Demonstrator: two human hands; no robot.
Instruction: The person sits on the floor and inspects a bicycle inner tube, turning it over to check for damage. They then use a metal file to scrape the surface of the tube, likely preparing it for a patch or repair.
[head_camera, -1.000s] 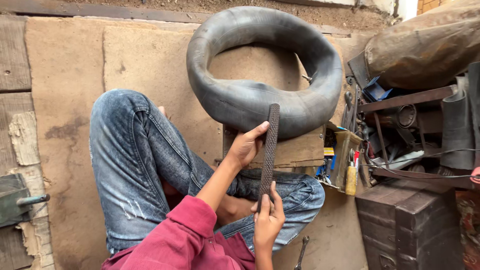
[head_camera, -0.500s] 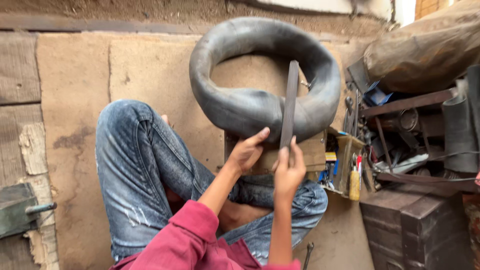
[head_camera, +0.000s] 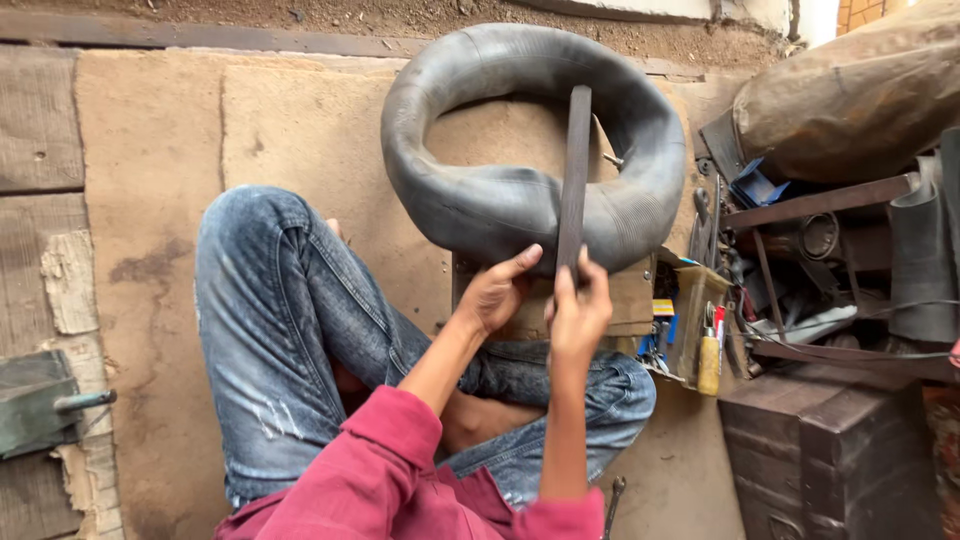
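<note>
A black inflated inner tube (head_camera: 480, 200) rests on a wooden block (head_camera: 630, 300) in front of my crossed legs in blue jeans (head_camera: 270, 300). My left hand (head_camera: 497, 295) presses against the tube's near side, thumb up on the rubber. My right hand (head_camera: 580, 315) grips the lower end of a long dark flat file (head_camera: 575, 160). The file stands nearly upright and lies across the tube's near wall, its tip reaching over the centre hole.
Right of the block is a cluttered tool box with a yellow bottle (head_camera: 708, 362), metal bars and rubber strips. A dark metal chest (head_camera: 830, 450) stands near right, a brown sack (head_camera: 850, 90) behind it. A wrench (head_camera: 612, 500) lies by my leg.
My right hand has lifted the file from beside my knee up and rightward onto the tube. My left hand has stayed on the tube's near side.
</note>
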